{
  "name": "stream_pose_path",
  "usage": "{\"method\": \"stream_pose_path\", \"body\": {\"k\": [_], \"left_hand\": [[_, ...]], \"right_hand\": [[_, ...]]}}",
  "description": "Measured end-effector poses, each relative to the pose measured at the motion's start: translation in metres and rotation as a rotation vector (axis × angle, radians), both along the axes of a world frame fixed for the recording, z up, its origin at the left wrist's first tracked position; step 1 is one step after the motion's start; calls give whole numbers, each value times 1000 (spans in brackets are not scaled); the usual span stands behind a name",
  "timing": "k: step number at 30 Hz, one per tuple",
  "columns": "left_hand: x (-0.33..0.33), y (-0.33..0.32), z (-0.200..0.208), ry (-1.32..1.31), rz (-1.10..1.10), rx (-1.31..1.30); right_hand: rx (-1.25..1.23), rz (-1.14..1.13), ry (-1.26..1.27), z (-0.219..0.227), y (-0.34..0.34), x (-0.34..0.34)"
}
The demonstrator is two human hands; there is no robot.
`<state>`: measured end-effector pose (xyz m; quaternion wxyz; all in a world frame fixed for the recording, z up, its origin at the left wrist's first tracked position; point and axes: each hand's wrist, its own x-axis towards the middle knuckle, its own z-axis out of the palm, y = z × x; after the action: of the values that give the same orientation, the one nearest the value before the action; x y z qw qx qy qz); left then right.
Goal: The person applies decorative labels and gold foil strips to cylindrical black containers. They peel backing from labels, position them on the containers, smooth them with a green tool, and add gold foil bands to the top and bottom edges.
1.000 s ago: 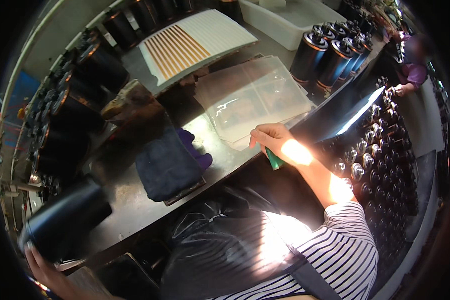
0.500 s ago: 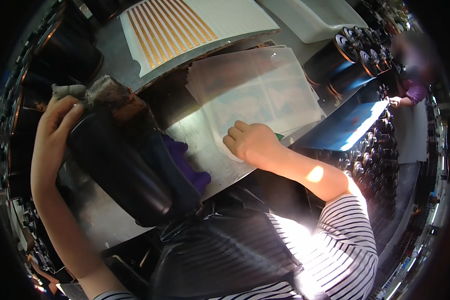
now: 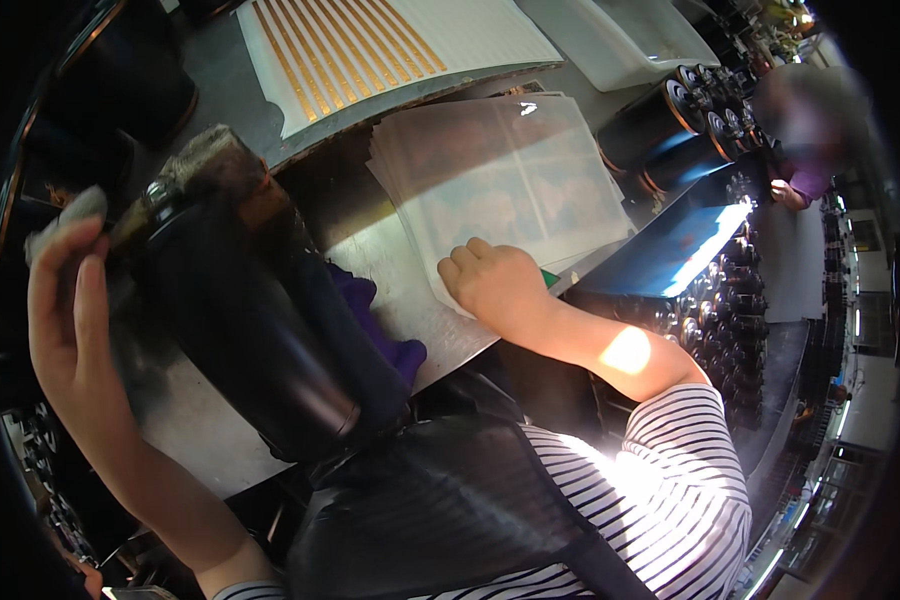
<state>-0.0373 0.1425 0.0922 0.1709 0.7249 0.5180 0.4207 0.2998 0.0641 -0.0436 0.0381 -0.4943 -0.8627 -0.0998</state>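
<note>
A black apron (image 3: 400, 510) over a striped shirt (image 3: 675, 470) fills the near edge. Just beyond it, a large black cylinder (image 3: 255, 330) leans slantwise over the metal bench (image 3: 210, 420), with a purple cloth-like piece (image 3: 360, 300) showing beside it. The left hand (image 3: 75, 290) is by the cylinder's far end, thumb apart from the curled fingers; a grey soft piece (image 3: 75, 212) sits at the fingertips — worn or pinched, I cannot tell. The right hand (image 3: 495, 290) is closed on a green piece (image 3: 549, 278), only a corner of which shows, over the near corner of a stack of translucent sheets (image 3: 510, 185). Farther off lie a white ridged panel (image 3: 475, 35) with gold strips, a white tub (image 3: 620, 45) and upright black cylinders (image 3: 650, 130) — and, at right, a purple-sleeved person (image 3: 815, 180) near a bluish sheet (image 3: 660, 250).
</note>
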Motion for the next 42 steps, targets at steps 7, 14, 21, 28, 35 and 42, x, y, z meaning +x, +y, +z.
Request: {"method": "stream_pose_path", "body": {"k": [7,14,21,28,35,42], "left_hand": [[-49,-62,-38,-307,132,-99],[-62,-92,-57,-458,139,-174],[-67,-106,-64,-575,95,-243],[-63,-110,-66,-605,74,-284],[-60,-109,-71,-609,75,-300],[-55,-99,-76,-687,142,-322]], "right_hand": [[17,77,-80,-3,-15,-4],[59,-1,-102,-4,-14,-15],[-140,-77,144,3,-5,0],[-72,-25,-73,0,-11,-3],[-95,-92,69,-3,-5,-7],[-263,-572,759,8,12,31]]}}
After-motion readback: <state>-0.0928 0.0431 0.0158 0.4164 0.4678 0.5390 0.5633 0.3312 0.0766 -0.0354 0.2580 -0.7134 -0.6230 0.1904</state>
